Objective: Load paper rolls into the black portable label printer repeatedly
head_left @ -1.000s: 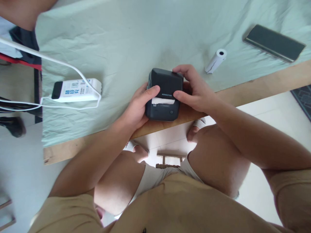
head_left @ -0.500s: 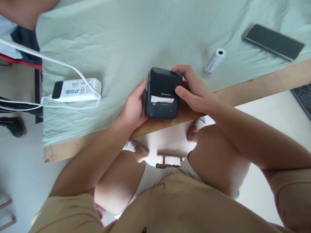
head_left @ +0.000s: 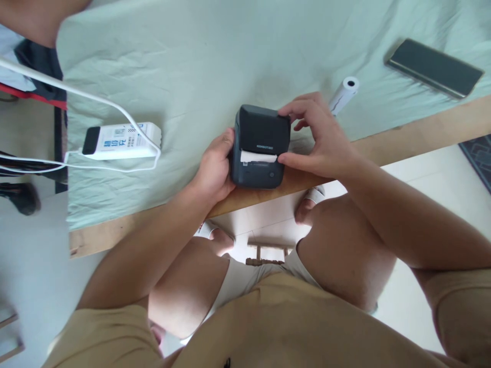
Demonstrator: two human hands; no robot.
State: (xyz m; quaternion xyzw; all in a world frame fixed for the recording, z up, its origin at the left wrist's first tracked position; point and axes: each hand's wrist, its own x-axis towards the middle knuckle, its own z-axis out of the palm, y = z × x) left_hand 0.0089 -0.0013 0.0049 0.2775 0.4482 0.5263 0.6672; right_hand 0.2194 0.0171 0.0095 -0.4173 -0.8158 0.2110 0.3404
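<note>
My left hand [head_left: 217, 166] is closed round the left side of a dark label printer [head_left: 263, 130], over the table's front edge. A strip of white paper [head_left: 258, 157] sticks out of the slot below the printer's lid, which looks closed. My right hand [head_left: 320, 138] rests against the printer's right side. Its index fingertip touches the upper right corner, and its thumb tip is at the right end of the paper. The other right fingers are curled away from the printer. Beyond that hand a white paper roll [head_left: 345, 94] stands slightly tilted, its lower end partly hidden by the hand.
A pale green cloth [head_left: 184, 61] covers the table, with a bare wooden front edge [head_left: 123, 232]. On the left lies a white power bank-like block [head_left: 125, 141] with a white cable [head_left: 95, 102]. A dark phone [head_left: 435, 69] lies at the right. Someone's arm [head_left: 42, 18] shows top left.
My right hand has shifted right and opened wider, its fingers moving off the printer's side to its corner and paper end. The printer has moved slightly right with my left hand's hold unchanged.
</note>
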